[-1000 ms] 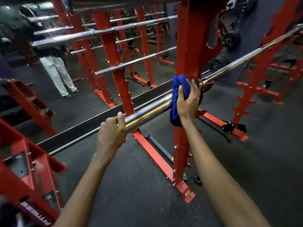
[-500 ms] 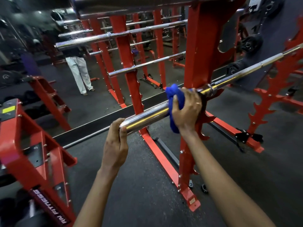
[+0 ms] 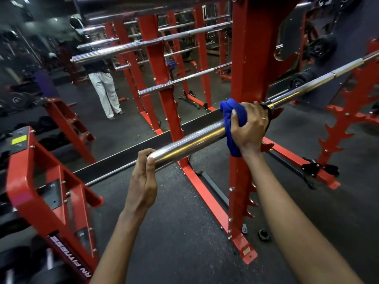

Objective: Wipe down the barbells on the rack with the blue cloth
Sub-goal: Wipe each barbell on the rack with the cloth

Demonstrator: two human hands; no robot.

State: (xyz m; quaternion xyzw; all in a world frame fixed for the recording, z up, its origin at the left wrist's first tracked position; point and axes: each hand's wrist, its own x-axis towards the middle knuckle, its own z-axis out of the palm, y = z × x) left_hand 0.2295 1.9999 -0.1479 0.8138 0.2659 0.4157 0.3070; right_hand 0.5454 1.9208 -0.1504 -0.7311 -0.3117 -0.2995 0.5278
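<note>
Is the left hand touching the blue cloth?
Apart. The head view shows a bare stretch of barbell between the left hand and the blue cloth.

The red upright (image 3: 249,58) crowds the barbell (image 3: 190,141) just beyond the cloth (image 3: 227,111).

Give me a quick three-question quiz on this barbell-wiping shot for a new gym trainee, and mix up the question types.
1. True or false: the left hand grips the near end of the barbell with no cloth under it.
2. Where is the blue cloth? A) lying on the floor B) bunched round the barbell under the right hand C) hanging from an upper bar
3. Fill in: the right hand is just beside the ___ rack upright.

Key: 1 true; 2 B; 3 red.
</note>
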